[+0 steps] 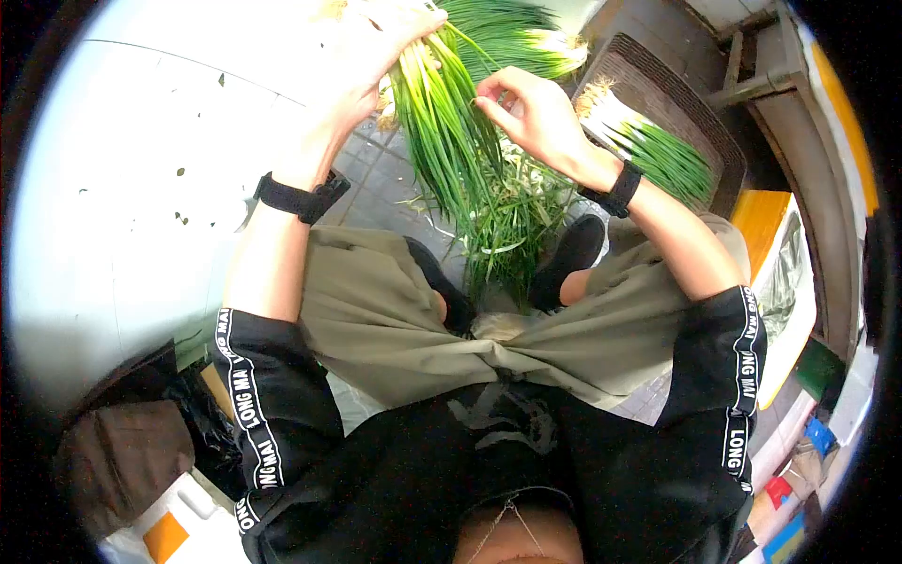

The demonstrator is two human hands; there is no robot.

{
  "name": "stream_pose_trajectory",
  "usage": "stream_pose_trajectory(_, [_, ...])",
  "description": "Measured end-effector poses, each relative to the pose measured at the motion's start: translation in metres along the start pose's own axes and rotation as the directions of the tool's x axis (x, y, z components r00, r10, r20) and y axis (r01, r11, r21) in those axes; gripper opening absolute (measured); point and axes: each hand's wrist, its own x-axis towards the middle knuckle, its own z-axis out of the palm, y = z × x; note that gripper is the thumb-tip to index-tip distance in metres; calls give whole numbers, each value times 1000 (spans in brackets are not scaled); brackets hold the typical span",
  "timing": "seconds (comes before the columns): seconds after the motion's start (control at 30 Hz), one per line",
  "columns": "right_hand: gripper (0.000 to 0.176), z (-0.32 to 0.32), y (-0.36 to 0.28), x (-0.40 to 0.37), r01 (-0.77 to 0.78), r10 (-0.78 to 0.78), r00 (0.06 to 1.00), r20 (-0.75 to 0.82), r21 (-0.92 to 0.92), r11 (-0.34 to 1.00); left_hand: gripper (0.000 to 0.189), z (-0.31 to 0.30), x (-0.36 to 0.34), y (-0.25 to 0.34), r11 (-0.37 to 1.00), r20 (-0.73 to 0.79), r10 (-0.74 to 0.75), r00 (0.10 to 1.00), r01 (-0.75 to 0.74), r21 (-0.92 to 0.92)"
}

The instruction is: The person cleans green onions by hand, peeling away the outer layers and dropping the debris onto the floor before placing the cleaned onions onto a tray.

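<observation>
Two hands on one scallion bunch [443, 132] | left hand [362, 56]: grip closed round the root end, far | right hand [531, 117]: grip narrow, pinching the bunch's right edge | long axis: far-to-near, leaves hanging toward trimmings [512, 221] on the floor.

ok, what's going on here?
A person is working on a bunch of long green spring onions with white root ends. The left hand grips the bunch near the roots, and the right hand pinches at its green stalks. Loose green trimmings lie on the grey tiled floor between the person's black shoes. More spring onions lie in a dark woven basket on the right.
</observation>
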Motion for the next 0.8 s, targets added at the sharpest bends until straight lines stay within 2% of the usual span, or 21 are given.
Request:
stream_pose_trajectory(0.03, [15,0,1,-1,-3,3,1000,-10,1,1000,25,6,-4,6,999,-79,-16,997,13,-39])
stream_pose_trajectory(0.17, [13,1,5,-3,-26,26,1000,3,11,1000,25,9,-4,5,999,-127,-11,992,5,-51])
stream_pose_trajectory(0.27, [12,2,7,-5,-35,37,998,45,-26,999,24,1,-1,3,998,-82,-64,995,62,-20])
stream_pose_trajectory(0.33, [12,3,10,-5,-26,28,998,62,-34,999,14,-12,5,-11,997,39,72,997,-72,-19])
stream_pose_trajectory(0.47, [13,4,14,-7,-25,29,997,69,-55,998,16,-23,10,-16,994,72,105,992,-107,25])
stream_pose_trajectory(0.57, [14,5,16,-8,-27,30,997,77,-46,999,17,-19,4,-5,999,68,47,997,-47,-10])
stream_pose_trajectory(0.63, [16,5,17,-10,-48,55,991,120,-61,997,22,-4,-5,12,981,-58,-110,992,99,-169])
stream_pose_trajectory(0.8, [18,6,24,-15,-58,69,983,171,-66,996,19,-4,-7,16,973,-51,-120,991,107,-205])
